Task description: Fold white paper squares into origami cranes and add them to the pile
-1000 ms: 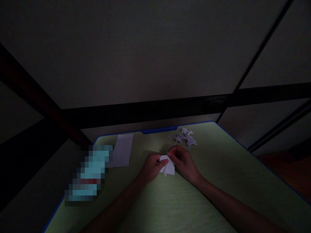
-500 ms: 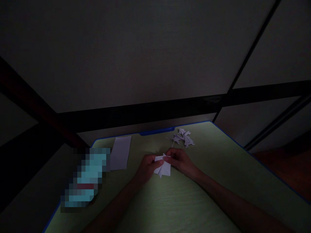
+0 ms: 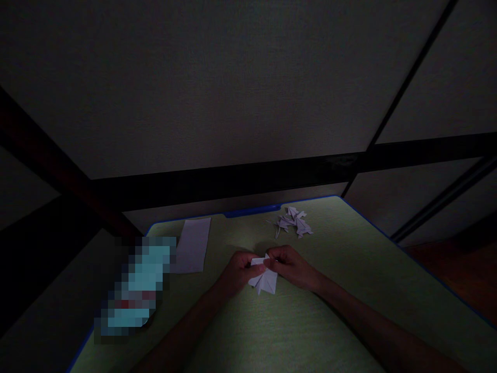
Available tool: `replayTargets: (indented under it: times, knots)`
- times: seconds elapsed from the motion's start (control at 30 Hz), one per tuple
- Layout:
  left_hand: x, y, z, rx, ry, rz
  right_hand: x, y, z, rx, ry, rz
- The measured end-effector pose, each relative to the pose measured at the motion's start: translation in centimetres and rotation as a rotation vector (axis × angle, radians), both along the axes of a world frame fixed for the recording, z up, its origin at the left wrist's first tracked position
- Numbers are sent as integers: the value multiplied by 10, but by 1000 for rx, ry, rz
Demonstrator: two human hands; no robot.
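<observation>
Between both hands is a small piece of folded white paper (image 3: pixel 267 281), with creased flaps and a pointed tip low on its left. My left hand (image 3: pixel 239 269) pinches its left side, thumb laid on top. On the upper right, my right hand (image 3: pixel 289 264) grips the paper with thumb and fingers, close to my left thumb. The fingers beneath the paper are partly hidden. Beyond my right hand lies a small heap of folded white paper figures (image 3: pixel 298 223) with pointed corners.
A stack of white paper sheets (image 3: pixel 193 246) lies at the back left of the pale table (image 3: pixel 264 336), which has a blue rim. Left of my arm is a blurred-out bluish object (image 3: pixel 145 277). Dark-banded panels (image 3: pixel 233 103) rise behind the table.
Both hands and the folded paper have shifted slightly down, nearer to me. The paper's lower flaps look a little more spread. Both hands keep hold of it.
</observation>
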State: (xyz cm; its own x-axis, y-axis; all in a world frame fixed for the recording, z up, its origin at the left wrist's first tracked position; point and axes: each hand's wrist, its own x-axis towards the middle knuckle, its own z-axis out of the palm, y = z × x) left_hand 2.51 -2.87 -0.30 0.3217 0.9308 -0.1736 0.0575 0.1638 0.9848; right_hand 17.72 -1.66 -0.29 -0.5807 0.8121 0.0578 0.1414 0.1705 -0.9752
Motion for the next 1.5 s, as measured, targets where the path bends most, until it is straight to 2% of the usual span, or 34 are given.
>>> replayTargets:
  times: [0.17,0.37,0.5,0.6,0.7,0.87,1.0,1.33,1.5]
  knots:
    - [2,-2,2,5,0,-5,1,-4,-1,4,14,-18]
    - [2,-4,5,94,32,56,-1,-4,-3,-62,98,-29]
    - [2,-4,7,62,1,114,-2,-2,-5,-69,137,-90]
    - [3,-5,9,9,-57,113,-2,0,-6,-56,128,-140]
    - [2,-5,7,17,-35,120,-3,1,-5,-33,108,-158]
    - [-1,-5,1,58,9,74,-2,-2,0,21,46,-97]
    - [-1,-6,2,88,21,21,0,-6,1,6,62,-42]
    - [4,-6,5,61,-67,265,-5,1,-7,-109,294,-258]
    - [4,-7,8,29,-38,263,-6,1,-8,-109,406,-306]
